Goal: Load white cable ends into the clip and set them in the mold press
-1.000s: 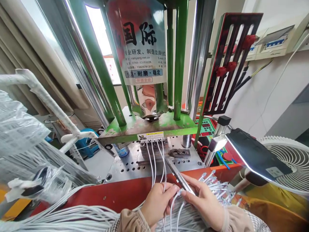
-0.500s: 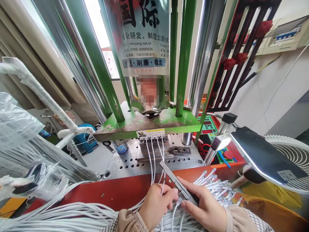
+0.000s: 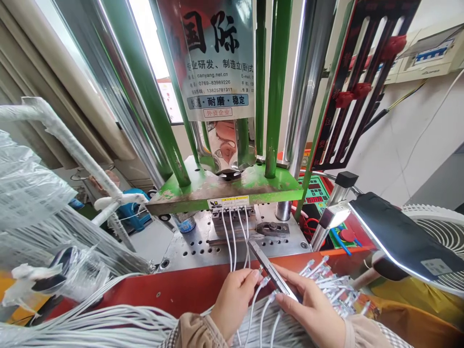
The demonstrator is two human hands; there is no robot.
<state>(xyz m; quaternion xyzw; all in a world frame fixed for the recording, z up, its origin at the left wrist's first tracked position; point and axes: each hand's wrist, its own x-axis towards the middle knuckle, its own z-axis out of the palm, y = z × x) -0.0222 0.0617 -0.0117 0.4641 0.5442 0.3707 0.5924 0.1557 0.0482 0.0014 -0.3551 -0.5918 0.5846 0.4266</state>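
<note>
The left hand (image 3: 235,297) pinches a few thin white cables (image 3: 232,241) between thumb and fingertips, its grip narrow and closed on them just above the red front edge of the counter (image 3: 181,290); the cables run up from there into the small steel mould block (image 3: 232,220) under the green press plate (image 3: 224,186). The right hand (image 3: 311,314) is closed on a flat metal jig bar (image 3: 270,268), which slants up toward the mould, its far tip near the block. Loose cable ends with bare connector tips (image 3: 266,280) hang just below the bar, between the two hands, and a fanned heap of more connector ends (image 3: 333,285) lies beside the right hand. By the look of it, the step in hand is seating cable ends into the bar — some are lined up, none clearly pressed home. The next move calls for a fine, steady pinch: each tip guided squarely into its slot while the bar stays level, without tugging the cables already sitting in the mould. A black lamp head (image 3: 398,237) shines over the counter's right end.
</note>
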